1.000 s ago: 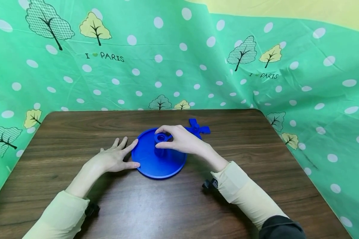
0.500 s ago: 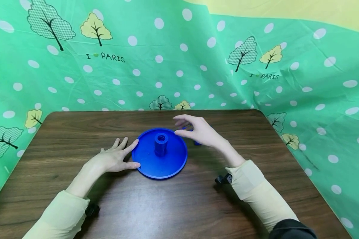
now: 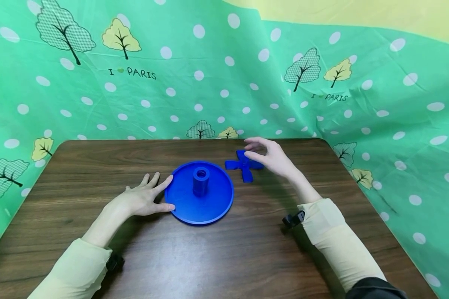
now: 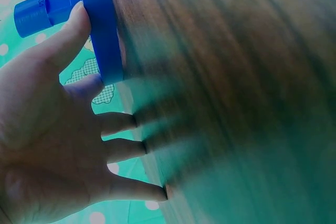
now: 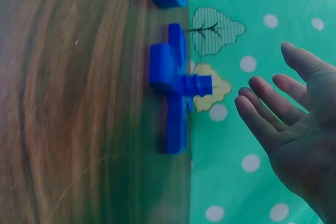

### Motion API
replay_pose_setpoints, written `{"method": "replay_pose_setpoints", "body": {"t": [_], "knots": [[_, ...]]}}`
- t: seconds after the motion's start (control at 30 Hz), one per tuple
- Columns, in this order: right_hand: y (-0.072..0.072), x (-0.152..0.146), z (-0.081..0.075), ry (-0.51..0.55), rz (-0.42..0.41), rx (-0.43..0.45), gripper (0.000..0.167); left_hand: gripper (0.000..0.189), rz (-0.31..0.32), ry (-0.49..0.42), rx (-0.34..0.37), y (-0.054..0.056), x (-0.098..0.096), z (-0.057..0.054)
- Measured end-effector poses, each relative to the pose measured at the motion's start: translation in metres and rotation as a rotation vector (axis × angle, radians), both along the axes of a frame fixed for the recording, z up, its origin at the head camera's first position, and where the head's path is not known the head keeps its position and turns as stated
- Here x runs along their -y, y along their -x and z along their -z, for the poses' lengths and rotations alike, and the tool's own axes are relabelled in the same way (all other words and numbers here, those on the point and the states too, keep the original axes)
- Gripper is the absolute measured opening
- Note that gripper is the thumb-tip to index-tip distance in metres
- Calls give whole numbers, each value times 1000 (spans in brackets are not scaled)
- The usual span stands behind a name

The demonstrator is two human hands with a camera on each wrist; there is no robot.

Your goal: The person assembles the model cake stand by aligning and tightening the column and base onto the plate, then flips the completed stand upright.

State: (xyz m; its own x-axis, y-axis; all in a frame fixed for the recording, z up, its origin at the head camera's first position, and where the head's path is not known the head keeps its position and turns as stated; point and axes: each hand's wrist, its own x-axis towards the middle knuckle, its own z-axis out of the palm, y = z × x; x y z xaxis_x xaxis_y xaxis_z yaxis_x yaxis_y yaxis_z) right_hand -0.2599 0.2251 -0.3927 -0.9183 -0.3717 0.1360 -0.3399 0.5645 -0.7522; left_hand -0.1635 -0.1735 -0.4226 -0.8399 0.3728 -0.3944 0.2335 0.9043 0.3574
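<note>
A round blue base (image 3: 202, 214) with a raised rim lies on the table. From its middle rises a short hollow post (image 3: 201, 185), upright, with a hole in its top. My left hand (image 3: 136, 198) spreads its fingers at the base's left side, thumb and index finger touching the rim. Behind and to the right lies a blue four-armed cross piece (image 3: 243, 165). In the right wrist view a ridged peg (image 5: 198, 85) stands out from the cross piece's middle. My right hand (image 3: 272, 158) hovers over its right arm, fingers loosely bent and holding nothing.
The brown wooden table (image 3: 224, 261) has its far edge just behind the cross piece. A green dotted cloth (image 3: 172, 83) printed with trees hangs behind and at both sides. A black wrist camera (image 3: 293, 219) is worn on the right forearm.
My right hand has withdrawn from the post and moved right and back, over the cross piece. The left hand and the base have stayed in place.
</note>
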Motion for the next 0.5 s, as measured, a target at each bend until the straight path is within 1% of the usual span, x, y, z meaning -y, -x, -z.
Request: {"method": "replay_pose_setpoints", "body": {"t": [0.17, 0.3, 0.4, 0.5], "knots": [[6, -11, 5, -22, 26, 5, 43, 96, -2, -4, -2, 0, 0, 1], [10, -18, 9, -63, 36, -4, 45, 96, 0, 0, 0, 0, 1, 0], [13, -23, 13, -91, 36, 12, 47, 96, 4, 2, 3, -1, 0, -2], [17, -29, 18, -109, 41, 50, 50, 97, 8, 3, 3, -1, -1, -3]]}}
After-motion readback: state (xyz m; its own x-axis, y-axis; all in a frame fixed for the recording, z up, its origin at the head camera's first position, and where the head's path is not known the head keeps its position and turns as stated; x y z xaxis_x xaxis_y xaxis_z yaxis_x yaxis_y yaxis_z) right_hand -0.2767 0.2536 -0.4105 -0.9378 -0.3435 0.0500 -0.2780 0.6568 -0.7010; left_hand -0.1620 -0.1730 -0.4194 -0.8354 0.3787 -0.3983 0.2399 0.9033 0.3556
